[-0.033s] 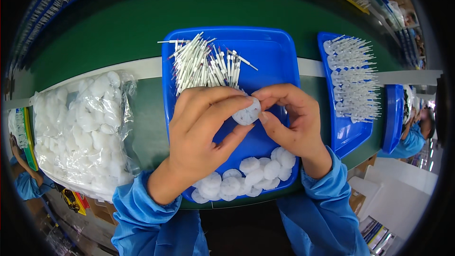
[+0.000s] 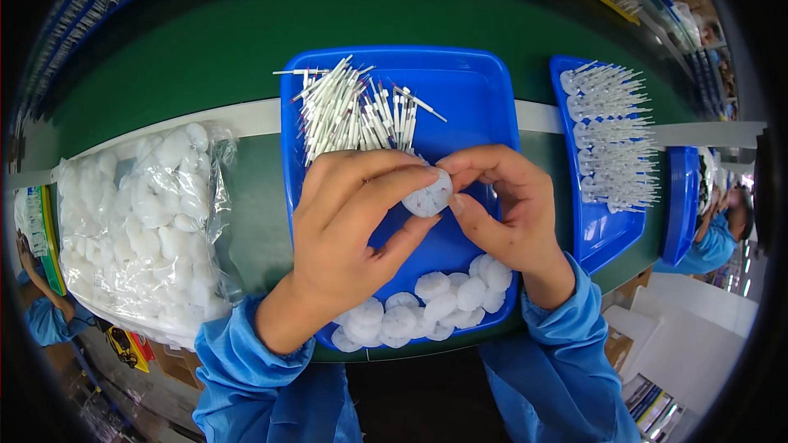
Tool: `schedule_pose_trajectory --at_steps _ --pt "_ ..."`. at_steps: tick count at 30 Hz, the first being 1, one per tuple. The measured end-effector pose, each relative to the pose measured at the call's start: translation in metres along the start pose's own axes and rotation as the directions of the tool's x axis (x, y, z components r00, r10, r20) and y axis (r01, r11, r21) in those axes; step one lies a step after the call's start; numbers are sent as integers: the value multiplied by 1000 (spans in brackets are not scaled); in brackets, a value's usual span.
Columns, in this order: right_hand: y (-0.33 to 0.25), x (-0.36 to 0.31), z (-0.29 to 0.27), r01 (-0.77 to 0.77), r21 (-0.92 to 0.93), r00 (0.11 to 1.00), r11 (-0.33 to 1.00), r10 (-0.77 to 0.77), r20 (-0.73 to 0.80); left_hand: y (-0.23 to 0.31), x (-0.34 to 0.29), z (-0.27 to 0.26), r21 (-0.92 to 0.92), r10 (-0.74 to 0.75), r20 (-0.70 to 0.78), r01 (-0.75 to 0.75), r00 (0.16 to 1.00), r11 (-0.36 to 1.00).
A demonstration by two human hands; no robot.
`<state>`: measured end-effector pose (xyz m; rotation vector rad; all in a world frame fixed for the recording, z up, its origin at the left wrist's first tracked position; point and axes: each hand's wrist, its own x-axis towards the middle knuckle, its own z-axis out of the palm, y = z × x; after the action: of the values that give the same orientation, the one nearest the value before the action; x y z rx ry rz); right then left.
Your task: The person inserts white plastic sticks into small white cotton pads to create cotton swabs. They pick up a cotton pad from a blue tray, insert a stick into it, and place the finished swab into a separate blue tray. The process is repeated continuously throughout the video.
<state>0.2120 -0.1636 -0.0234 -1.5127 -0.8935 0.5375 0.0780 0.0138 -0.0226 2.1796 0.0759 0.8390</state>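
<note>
Over the middle of a blue tray [image 2: 484, 82], a round, translucent white disc [image 2: 427, 199] is held up, with small marks on its face. My left hand [image 2: 353, 226] grips it from the left, thumb below and fingers at its upper edge. At its right edge, my right hand [image 2: 509, 209] pinches with thumb and fingers; whether a thin stick is also between them is hidden. Beyond my left hand lies a heap of thin white sticks [image 2: 336, 111] with dark reddish tips. Several similar white discs [image 2: 439, 303] lie along the tray's near edge.
On the left, a clear plastic bag [image 2: 144, 230] is full of white discs. To the right, a second blue tray [image 2: 603, 242] holds rows of discs with upright sticks. Beyond it are stacked blue trays [image 2: 681, 205]. Other people in blue sleeves [image 2: 710, 250] are at both sides.
</note>
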Motion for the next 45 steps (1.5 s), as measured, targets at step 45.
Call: schedule_pose_trajectory --at_steps 45 --pt "-9 9 1 119 -354 991 928 -136 -22 -13 -8 -6 -488 -316 163 355 934 797"
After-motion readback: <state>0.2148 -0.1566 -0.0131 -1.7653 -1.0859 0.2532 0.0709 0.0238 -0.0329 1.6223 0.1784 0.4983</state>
